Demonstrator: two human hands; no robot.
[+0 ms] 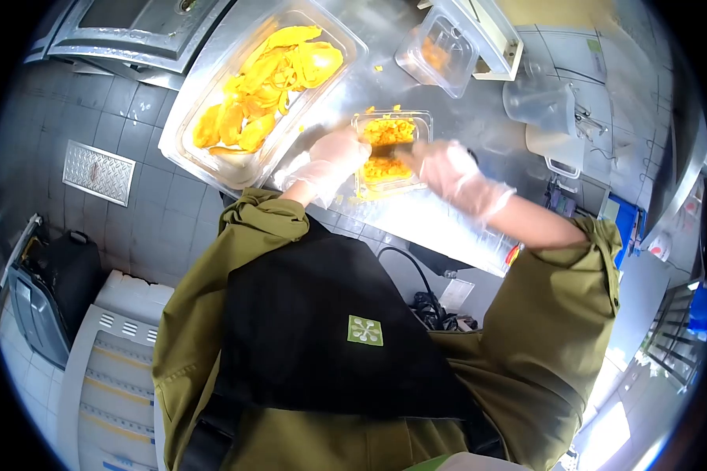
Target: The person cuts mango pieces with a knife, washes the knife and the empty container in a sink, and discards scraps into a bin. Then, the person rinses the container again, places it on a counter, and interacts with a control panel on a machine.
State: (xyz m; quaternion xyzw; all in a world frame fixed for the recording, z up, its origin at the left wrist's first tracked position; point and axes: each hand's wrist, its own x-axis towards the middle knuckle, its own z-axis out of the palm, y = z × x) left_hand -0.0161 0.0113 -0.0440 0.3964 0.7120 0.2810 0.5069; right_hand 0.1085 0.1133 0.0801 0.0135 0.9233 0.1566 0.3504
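My gloved right hand [452, 173] is closed around the handle of a knife [390, 149], partly smeared by motion. Its dark blade lies across diced yellow-orange fruit, which looks like mango [390, 128], in a small clear plastic container [428, 129]. At that container's left rim, close to the blade's tip, my gloved left hand [334, 157] grips the edge, with its fingertips washed out by glare. To the left, a large clear tub [192, 169] holds big peeled pieces and slices of similar fruit [263, 94].
A steel table [479, 228] carries the containers, with small fruit bits scattered on it. Behind stands another clear container [456, 67] with some orange pieces, beside a white box-like unit [501, 55]. Clear jugs [538, 106] are at the right. A dark metal appliance [133, 35] stands upper left.
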